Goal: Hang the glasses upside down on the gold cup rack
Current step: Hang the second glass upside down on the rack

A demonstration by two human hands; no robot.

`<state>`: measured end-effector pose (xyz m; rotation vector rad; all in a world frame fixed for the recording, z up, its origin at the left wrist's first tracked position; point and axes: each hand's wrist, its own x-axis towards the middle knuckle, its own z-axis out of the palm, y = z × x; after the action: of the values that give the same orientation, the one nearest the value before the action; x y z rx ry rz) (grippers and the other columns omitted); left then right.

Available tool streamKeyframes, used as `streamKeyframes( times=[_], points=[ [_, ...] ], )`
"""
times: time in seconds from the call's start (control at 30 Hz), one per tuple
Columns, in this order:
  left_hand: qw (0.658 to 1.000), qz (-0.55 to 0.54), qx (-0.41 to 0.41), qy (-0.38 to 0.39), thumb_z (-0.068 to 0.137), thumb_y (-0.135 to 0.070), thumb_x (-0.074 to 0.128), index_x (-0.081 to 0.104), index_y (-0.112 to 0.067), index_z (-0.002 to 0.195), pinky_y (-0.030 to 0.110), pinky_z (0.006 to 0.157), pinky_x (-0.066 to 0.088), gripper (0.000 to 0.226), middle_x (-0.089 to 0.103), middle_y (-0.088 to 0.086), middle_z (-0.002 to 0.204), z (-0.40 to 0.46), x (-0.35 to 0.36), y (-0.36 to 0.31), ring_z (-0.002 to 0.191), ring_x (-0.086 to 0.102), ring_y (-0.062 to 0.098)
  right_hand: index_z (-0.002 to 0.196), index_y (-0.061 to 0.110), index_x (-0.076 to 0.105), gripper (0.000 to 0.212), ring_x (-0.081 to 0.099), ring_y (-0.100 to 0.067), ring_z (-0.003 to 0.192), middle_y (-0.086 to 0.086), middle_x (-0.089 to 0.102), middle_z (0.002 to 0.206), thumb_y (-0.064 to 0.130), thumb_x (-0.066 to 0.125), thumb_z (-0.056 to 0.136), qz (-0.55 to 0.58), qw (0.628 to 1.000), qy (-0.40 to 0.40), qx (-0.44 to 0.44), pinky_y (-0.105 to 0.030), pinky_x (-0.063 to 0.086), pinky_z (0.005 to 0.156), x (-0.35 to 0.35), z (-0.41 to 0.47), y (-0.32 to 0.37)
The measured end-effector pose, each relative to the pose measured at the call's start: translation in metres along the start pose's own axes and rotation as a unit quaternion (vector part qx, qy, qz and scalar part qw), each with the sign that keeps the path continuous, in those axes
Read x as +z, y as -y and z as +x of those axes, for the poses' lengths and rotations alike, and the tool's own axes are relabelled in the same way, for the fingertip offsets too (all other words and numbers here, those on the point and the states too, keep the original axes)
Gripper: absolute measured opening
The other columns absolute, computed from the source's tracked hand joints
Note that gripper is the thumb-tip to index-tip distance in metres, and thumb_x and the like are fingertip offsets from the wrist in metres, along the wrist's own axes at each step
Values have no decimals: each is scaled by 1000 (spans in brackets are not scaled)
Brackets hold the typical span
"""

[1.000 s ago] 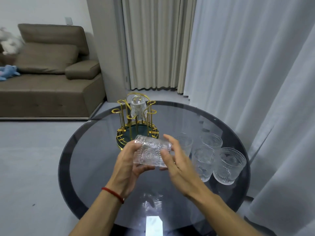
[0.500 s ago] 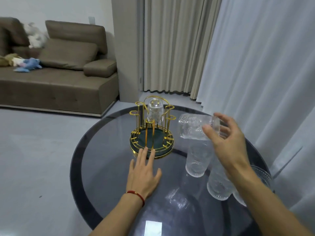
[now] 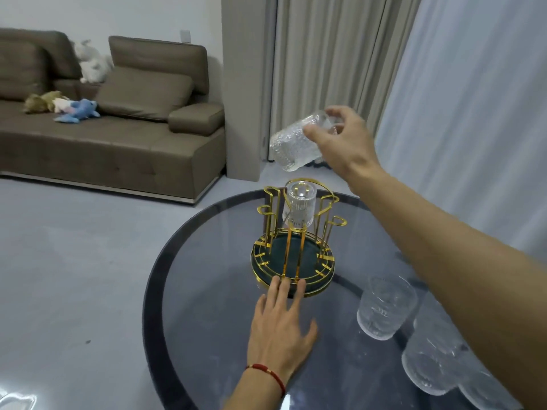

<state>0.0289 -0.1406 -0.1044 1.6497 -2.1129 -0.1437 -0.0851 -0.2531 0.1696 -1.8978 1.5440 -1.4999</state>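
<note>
While my right hand [image 3: 343, 140] pinches a patterned glass [image 3: 296, 143] by its base, thumb in front and fingers curled behind, the glass hangs tilted in the air above and just behind the gold rack [image 3: 293, 247], mouth pointing down and to the left. It touches nothing but the hand. On the rack, one ribbed glass [image 3: 299, 207] already sits upside down over a far peg; the other pegs I can see are bare, and the dark green tray at the bottom holds nothing. My left hand [image 3: 281, 327] lies flat on the counter [image 3: 207, 291], fingers spread, with the fingertips touching the near rim of the rack's base (a red cord circles that wrist). To the right, three more glasses [image 3: 384, 309] stand mouth up, near one another, partly behind my right forearm. I see a round counter of dark smoked glass. Beyond it are a pale grey floor, a brown sofa [image 3: 118, 137] with soft toys [image 3: 77, 110] on it, and long curtains [image 3: 325, 54].
</note>
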Motion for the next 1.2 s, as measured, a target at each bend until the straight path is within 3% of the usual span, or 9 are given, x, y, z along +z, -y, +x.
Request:
streamKeyframes(
  times=[0.1,0.3,0.5,0.67,0.83,1.1,1.2],
  points=[
    [1000,-14,2,-4,93,-60,32,7,-33,159,43,124,8,76,9,4,169,-1,0,0,154,-7,21,147,16,53,69,58,-20,129,-3,58,148,48,70,88,-83,993,73,-35,-35,47,106,27,20,10],
    [1000,-15,6,-21,93,-57,36,22,-30,157,47,121,20,71,24,6,165,1,0,0,154,9,27,149,14,52,71,53,-29,138,-7,55,153,44,69,87,-187,966,175,-28,-41,43,111,62,31,2],
    [999,-17,5,-37,93,-55,39,27,-28,155,48,120,24,69,29,7,163,1,1,0,153,13,27,147,14,53,71,55,-32,134,-10,57,150,46,71,86,-253,935,247,-23,-47,45,111,79,28,-20],
    [999,-22,-2,-37,91,-51,41,31,-28,153,46,119,25,67,31,6,161,0,0,-1,153,15,27,144,24,54,73,61,-32,126,-8,63,141,55,77,82,-336,896,289,-37,-50,52,101,90,26,-32],
    [998,-17,0,-53,90,-49,46,37,-27,150,47,116,31,64,39,6,156,0,2,-2,150,24,28,145,32,50,75,59,-31,125,-3,69,127,57,79,80,-404,855,318,-61,-50,47,97,98,30,-39],
    [999,-19,-3,-46,90,-48,44,33,-29,150,48,117,31,64,37,5,156,1,2,-1,150,20,28,154,36,40,79,50,-33,136,-6,58,147,68,66,86,-519,784,304,-152,-58,37,107,98,24,-46],
    [999,-15,-6,-42,89,-47,45,32,-29,151,47,117,30,65,34,7,158,1,2,0,151,19,27,154,31,42,69,47,-30,138,-7,55,149,63,55,95,-491,817,239,-187,-56,36,109,76,3,-49]
  ],
)
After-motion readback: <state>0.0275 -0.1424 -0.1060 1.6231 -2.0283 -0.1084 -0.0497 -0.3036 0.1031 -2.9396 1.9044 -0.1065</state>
